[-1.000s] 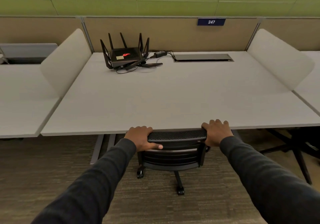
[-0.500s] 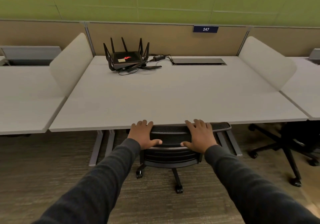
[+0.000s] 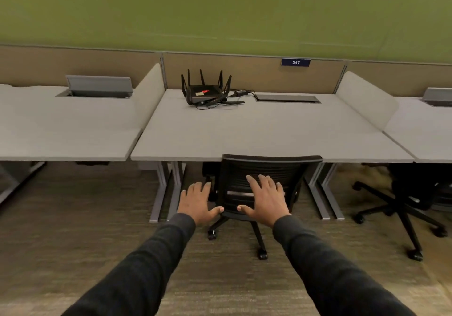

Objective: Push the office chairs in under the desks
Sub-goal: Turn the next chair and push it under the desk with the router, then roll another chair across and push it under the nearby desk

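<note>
Spreading flat, my left hand (image 3: 197,199) and right hand (image 3: 265,199) hover by the black mesh chair back (image 3: 266,171). Its top edge meets the smooth grey surface (image 3: 244,132).

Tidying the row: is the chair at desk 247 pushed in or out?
In. The chair backrest's top meets the desk front edge, its seat hidden beneath.

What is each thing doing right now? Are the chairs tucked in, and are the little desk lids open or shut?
Middle office chair: tucked under desk 247, backrest at the edge.
Right office chair: base still sticking out.
Left hand: open, fingers spread.
Right hand: open, flat before the backrest.
Router: antennas up, cables attached.
Left desk's cable lid: raised.
Middle desk's cable lid: shut.
</note>
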